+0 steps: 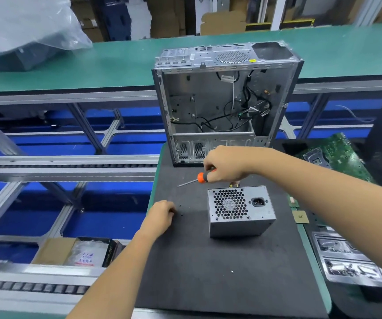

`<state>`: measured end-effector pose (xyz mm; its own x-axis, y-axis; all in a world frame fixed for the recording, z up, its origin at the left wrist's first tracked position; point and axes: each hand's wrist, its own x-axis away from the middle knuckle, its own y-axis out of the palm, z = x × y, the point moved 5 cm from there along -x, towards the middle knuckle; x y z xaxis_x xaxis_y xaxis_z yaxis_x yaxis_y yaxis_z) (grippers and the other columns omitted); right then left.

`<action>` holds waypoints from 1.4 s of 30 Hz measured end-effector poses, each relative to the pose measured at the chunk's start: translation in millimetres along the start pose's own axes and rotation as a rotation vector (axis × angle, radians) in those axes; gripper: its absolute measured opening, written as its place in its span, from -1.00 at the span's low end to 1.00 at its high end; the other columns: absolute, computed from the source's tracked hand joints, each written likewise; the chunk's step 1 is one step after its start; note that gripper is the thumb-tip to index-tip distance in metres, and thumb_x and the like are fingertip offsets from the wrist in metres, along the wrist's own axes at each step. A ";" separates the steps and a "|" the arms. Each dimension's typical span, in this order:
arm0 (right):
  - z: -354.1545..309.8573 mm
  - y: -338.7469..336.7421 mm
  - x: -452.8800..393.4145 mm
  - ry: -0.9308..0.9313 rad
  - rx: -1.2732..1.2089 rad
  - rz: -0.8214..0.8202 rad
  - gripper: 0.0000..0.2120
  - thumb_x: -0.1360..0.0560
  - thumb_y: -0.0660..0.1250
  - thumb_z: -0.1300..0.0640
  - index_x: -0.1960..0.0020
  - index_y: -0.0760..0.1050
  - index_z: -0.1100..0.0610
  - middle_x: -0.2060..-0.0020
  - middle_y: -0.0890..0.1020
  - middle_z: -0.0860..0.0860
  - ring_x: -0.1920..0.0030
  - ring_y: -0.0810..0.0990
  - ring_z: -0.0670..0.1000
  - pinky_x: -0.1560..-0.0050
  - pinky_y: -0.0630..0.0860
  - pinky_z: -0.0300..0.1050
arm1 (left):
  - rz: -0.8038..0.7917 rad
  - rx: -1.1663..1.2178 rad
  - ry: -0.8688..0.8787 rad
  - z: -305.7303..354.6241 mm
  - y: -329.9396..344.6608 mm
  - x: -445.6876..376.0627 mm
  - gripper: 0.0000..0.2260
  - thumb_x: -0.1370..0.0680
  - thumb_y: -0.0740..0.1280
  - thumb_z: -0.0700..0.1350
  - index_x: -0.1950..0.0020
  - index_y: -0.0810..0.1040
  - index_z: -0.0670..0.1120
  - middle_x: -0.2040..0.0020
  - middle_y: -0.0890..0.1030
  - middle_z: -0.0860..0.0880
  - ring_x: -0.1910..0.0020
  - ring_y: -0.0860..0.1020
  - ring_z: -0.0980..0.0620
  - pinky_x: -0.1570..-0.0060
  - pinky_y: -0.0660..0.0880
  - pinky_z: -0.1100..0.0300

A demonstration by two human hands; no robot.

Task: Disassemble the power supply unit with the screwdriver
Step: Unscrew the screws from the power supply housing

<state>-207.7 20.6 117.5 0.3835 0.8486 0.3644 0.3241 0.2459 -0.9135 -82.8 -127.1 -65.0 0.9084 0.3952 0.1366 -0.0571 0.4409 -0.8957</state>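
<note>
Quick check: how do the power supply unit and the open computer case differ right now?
The power supply unit is a small closed box sitting mid-mat; the computer case is far larger, stands at the mat's far edge, and is open, showing loose cables. The unit shows a honeycomb fan grille and power socket; the case shows a round vent on top. Both are bare grey metal.

Both forearms are bare to the frame edge; the hands (225,163) seemingly wear no gloves or rings.
</note>
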 end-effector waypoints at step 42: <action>45.3 -52.9 115.6 0.095 -0.003 0.301 -0.74 -0.30 0.40 0.04 0.31 0.58 0.27 0.52 0.43 0.04 0.48 0.30 0.01 0.58 0.19 -0.26 | -0.031 0.398 0.561 206.2 -26.1 11.0 -0.90 -0.45 0.40 -0.34 0.23 0.63 -0.19 0.22 0.59 -0.08 0.13 0.50 0.03 0.03 0.42 0.20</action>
<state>-219.7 126.9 199.8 0.5418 0.8353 0.0935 0.1864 -0.0109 -0.9824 -156.8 31.9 47.1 0.9830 -0.0523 -0.1758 -0.0775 0.7502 -0.6567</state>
